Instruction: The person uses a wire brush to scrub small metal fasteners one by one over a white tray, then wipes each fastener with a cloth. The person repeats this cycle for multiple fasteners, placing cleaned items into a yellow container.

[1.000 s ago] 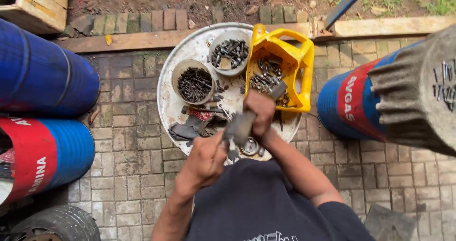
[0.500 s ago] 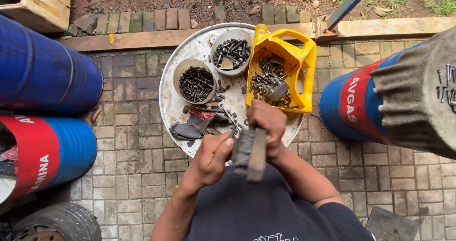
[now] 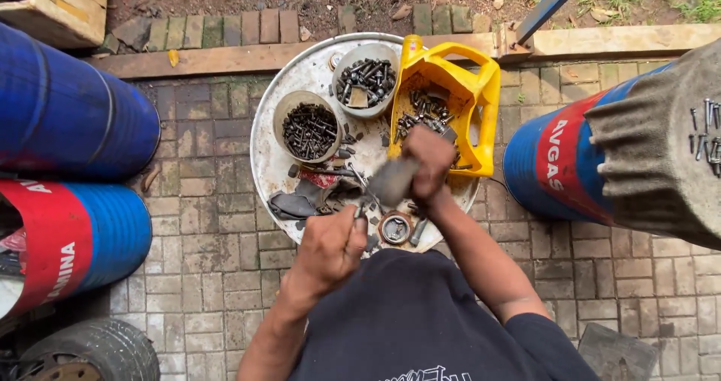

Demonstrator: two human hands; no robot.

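Grey metal piece [image 3: 390, 182] is clamped in right hand [image 3: 429, 163]; left hand [image 3: 330, 247] fisted around a small tool.

Glossy yellow plastic jug [image 3: 466, 88], scuffed metal tray [image 3: 270, 163]

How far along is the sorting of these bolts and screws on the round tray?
Done: two bowls, one of dark screws and one of bolts, and the yellow tub already hold sorted hardware. In hand: the right hand grips a blurred grey tool, while the left hand pinches a small piece I cannot make out. Left: loose scraps and a ring-shaped part lie on the tray.
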